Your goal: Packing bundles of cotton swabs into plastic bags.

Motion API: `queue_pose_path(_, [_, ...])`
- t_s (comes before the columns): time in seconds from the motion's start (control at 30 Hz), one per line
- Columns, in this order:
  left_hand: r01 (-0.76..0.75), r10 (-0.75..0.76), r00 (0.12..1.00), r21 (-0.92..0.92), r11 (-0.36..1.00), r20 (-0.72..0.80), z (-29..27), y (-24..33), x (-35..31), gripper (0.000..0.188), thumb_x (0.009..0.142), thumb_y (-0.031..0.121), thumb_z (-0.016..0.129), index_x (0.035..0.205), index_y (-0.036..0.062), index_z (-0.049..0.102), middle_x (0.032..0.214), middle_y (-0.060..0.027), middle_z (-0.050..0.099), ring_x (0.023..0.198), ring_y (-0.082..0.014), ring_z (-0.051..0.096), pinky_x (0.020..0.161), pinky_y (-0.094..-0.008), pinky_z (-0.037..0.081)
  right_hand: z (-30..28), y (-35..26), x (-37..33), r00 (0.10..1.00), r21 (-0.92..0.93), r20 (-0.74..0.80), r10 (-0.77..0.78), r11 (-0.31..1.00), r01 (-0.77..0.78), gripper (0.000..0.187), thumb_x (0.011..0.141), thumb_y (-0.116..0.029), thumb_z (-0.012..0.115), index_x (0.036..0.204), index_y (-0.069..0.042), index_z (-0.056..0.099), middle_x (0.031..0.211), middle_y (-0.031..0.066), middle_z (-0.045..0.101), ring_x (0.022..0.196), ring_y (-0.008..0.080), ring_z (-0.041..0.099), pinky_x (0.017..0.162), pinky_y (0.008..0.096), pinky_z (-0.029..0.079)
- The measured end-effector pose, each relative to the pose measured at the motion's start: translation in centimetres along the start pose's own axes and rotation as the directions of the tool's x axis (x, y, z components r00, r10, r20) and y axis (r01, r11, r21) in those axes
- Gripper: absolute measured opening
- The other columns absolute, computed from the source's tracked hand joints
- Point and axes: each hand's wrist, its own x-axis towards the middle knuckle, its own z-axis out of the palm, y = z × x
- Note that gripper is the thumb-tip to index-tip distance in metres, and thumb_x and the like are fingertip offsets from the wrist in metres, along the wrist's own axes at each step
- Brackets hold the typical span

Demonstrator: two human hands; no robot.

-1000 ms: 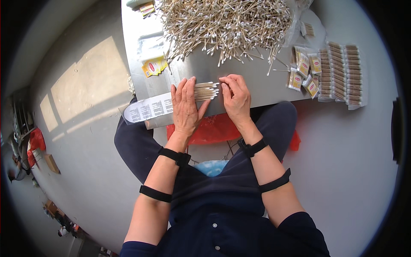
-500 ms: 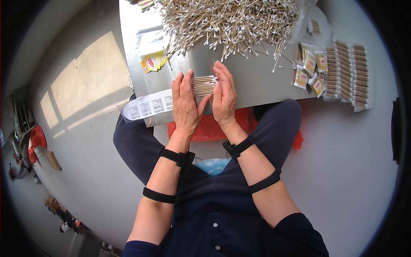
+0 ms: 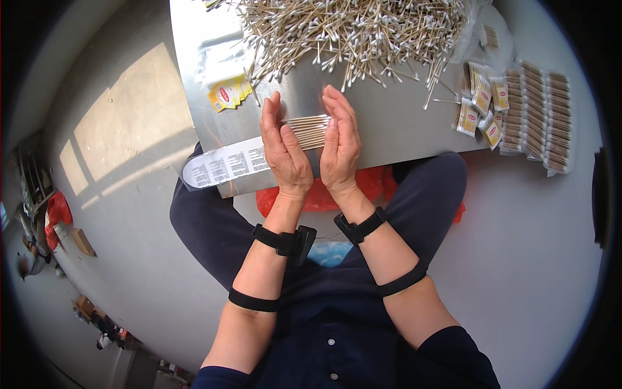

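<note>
Pressing flat, open hands, left [image 3: 283, 144] and right [image 3: 339, 144], against the bundle's [image 3: 309, 130] ends, I judged the swabs light, loose, slippery.

1. The counter [image 3: 389, 129] is a grey metal sheet.
2. A heap of cotton swabs [image 3: 350, 32] covers its far edge.
3. Yellow labels [image 3: 227, 96] lie near the left edge.
4. Packed swab packets [image 3: 534, 117] lie at the right edge.
</note>
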Motion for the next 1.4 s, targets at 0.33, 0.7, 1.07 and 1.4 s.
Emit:
queue_pose_path(0.33, [0.021, -0.020, 1.000, -0.132, 0.991, 0.011, 0.1, -0.3, 0.0, 0.049, 0.110, 0.017, 0.028, 0.155, -0.0030, 0.025, 0.153, -0.0196, 0.040, 0.144, -0.0298, 0.038, 0.121, -0.0420, 0.027, 0.5, -0.3, 0.2, 0.999, 0.076, -0.024, 0.021, 0.997, -0.019, 0.035, 0.101, -0.003, 0.039, 0.131, 0.001, 0.056, 0.140, 0.0189, 0.055, 0.130, 0.0330, 0.054, 0.109, 0.0406, 0.043])
queue_pose_path(0.7, [0.076, -0.098, 0.994, -0.312, 0.947, -0.055, -2.0, -0.3, 0.2, 0.050, 0.111, 0.022, 0.027, 0.154, -0.0031, 0.024, 0.156, -0.0203, 0.034, 0.147, -0.0322, 0.033, 0.124, -0.0435, 0.023, -0.3, 0.0, 0.7, 0.987, 0.371, -0.073, 0.146, 0.922, -0.109, 0.034, 0.106, -0.009, 0.035, 0.131, 0.003, 0.055, 0.142, 0.0174, 0.053, 0.131, 0.0284, 0.053, 0.112, 0.0397, 0.044])
queue_pose_path(1.07, [0.072, -0.115, 0.987, -0.341, 0.937, -0.108, -0.6, -0.4, 0.6, 0.051, 0.111, 0.023, 0.028, 0.154, -0.0036, 0.024, 0.156, -0.0198, 0.035, 0.147, -0.0314, 0.034, 0.123, -0.0431, 0.022, 0.5, -0.5, 0.3, 0.993, 0.279, -0.057, 0.107, 0.956, -0.087, 0.032, 0.104, -0.006, 0.036, 0.128, 0.003, 0.057, 0.140, 0.0176, 0.054, 0.129, 0.0288, 0.055, 0.110, 0.0395, 0.045])
queue_pose_path(1.4, [0.115, -0.155, 0.986, -0.420, 0.900, -0.061, -1.4, -0.2, 0.8, 0.050, 0.111, 0.024, 0.026, 0.154, -0.0021, 0.024, 0.155, -0.0199, 0.035, 0.146, -0.0343, 0.035, 0.123, -0.0446, 0.025, -0.1, -0.2, 0.6, 0.991, 0.368, -0.006, 0.135, 0.922, -0.123, 0.034, 0.107, -0.010, 0.033, 0.131, 0.003, 0.054, 0.144, 0.0179, 0.050, 0.132, 0.0264, 0.051, 0.116, 0.0410, 0.039])
